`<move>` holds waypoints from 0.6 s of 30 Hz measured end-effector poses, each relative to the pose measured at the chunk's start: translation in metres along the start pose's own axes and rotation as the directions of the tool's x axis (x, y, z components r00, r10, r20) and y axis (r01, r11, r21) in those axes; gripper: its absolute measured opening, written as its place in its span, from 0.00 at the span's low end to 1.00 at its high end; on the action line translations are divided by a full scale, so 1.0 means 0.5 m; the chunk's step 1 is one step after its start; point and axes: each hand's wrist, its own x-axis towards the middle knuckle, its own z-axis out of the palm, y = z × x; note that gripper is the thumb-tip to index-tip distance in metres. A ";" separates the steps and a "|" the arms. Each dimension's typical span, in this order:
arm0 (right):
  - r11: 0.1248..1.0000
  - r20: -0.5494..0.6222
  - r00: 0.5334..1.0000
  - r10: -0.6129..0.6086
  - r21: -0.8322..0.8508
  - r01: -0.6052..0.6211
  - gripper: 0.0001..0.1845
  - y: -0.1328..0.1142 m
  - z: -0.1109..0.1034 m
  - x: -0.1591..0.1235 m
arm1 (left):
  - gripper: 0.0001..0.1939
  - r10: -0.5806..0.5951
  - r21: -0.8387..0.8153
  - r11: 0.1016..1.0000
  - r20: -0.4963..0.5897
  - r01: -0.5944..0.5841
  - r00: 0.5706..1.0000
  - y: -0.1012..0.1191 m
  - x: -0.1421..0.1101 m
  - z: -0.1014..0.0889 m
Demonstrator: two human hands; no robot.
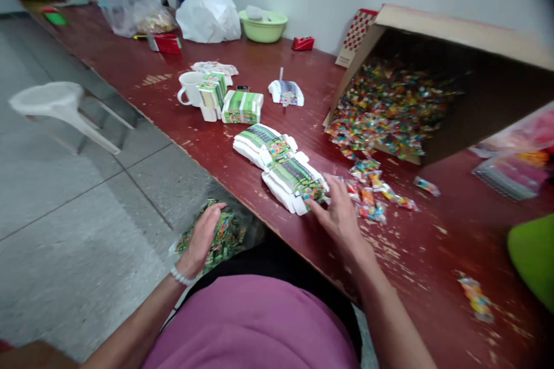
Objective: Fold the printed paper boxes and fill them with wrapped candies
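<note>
On the red bench (419, 248), the right hand (340, 213) spreads thumb and fingers at one end of a fanned carton stack (289, 176); the left hand (202, 242) is above green packets (228, 235), its fingers' grip unclear.

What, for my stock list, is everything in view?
Carton stacks: several, mostly green-white, table
Table: one, red, centre
Box: one, brown, table's right
Wrapped candies: many, multicoloured, box and table
Mug: one, white, table
Bowls: two, green, table's back
Bags: several, white or clear, table
Stool: one, white, left
Floor: one, grey, left
Bagged packets: many, green, beside table
Shirt: one, purple, bottom
Left grip: one, white bracelet, over packets
Right grip: one, bare, at stacks
</note>
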 end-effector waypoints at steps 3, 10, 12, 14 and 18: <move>0.989 0.061 0.998 0.015 -0.147 -0.006 0.38 0.048 0.011 0.020 | 0.24 0.051 0.073 0.996 -0.138 -0.042 0.989 -0.035 0.040 -0.055; 0.966 0.100 0.987 0.125 -0.241 -0.097 0.42 0.043 0.015 0.011 | 0.19 0.218 0.044 0.976 -0.111 -0.215 0.970 0.029 0.041 -0.040; 0.970 0.046 0.992 0.114 -0.221 -0.101 0.40 0.048 0.015 0.005 | 0.18 0.254 0.016 0.967 -0.051 -0.253 0.966 0.061 0.028 -0.006; 0.975 -0.003 0.995 0.104 -0.195 -0.103 0.38 0.056 0.013 -0.002 | 0.17 0.295 -0.007 0.955 0.024 -0.295 0.955 0.087 0.016 0.028; 0.988 0.005 0.993 0.114 -0.103 -0.113 0.31 0.065 -0.001 -0.021 | 0.13 0.395 0.022 0.914 0.178 -0.405 0.901 0.111 -0.002 0.077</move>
